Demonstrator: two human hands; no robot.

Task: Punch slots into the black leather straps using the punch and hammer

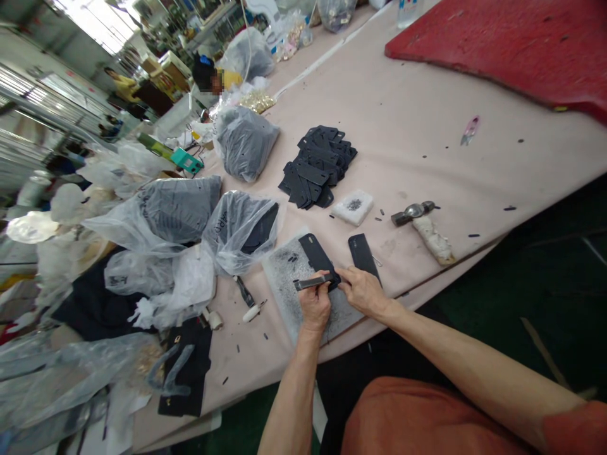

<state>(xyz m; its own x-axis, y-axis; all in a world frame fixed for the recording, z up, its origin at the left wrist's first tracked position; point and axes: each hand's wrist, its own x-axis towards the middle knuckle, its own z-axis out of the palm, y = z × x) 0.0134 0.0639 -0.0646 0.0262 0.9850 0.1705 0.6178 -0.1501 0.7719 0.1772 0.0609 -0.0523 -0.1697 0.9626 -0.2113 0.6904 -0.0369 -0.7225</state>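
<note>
My left hand (315, 308) is closed round a dark, narrow bar-shaped tool (310, 282); its exact kind cannot be made out. Under the tool's end lies a black slotted piece (317, 253), flat on a worn pale board (279, 272). From the other side my right hand (363, 291) pinches the near end of that piece, close to the left fingers, which partly hide the contact. A second black piece (363, 253) rests just beyond the right hand, with a thin metal pin beside it.
Behind the board are a heap of black pieces (315, 167) and a white block (353, 207) with dark bits on top. A hammer (429, 234) with a wrapped handle lies to the right. Plastic bags (180, 208) crowd the left. A red sheet (512, 54) covers the far right.
</note>
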